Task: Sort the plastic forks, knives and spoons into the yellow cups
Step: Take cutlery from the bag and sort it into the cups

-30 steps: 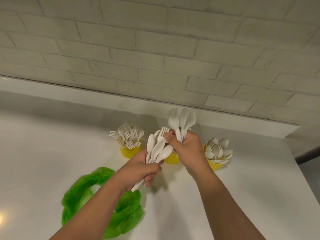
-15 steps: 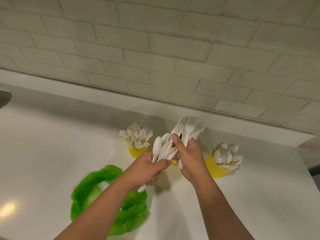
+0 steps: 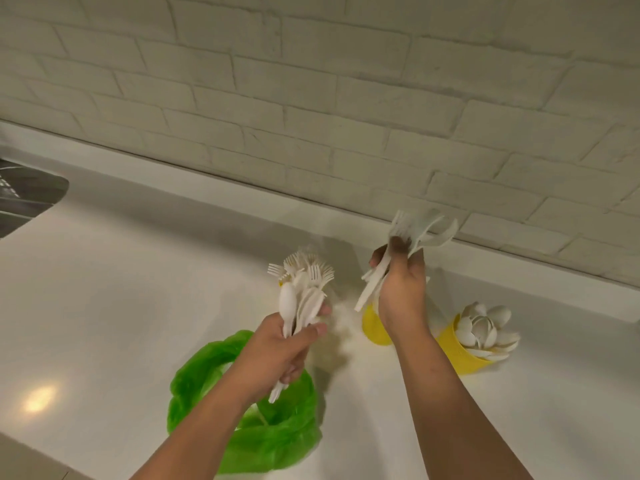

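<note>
1. Above the glossy white table [image 3: 104,306], the right hand [image 3: 401,292] curls its fingers round a fanned bunch of thin white plastic cutlery [image 3: 415,233] (fork tines and flat blades show, though blurred).
2. To its left, the left hand [image 3: 287,348] grips a tight bundle of smooth white spoons [image 3: 294,303] by their handles, bowls up.
3. Behind that bundle bristle upright forks [image 3: 304,268], their cup almost hidden.
4. Partly behind the right wrist stands a round yellow cup [image 3: 372,327]; further right a second yellow cup [image 3: 457,355] holds nested spoon bowls [image 3: 485,330], petal-like.
5. A crinkled green plastic bag [image 3: 277,441] lies under the left forearm.
6. A painted brick wall [image 3: 311,98] backs the table.
</note>
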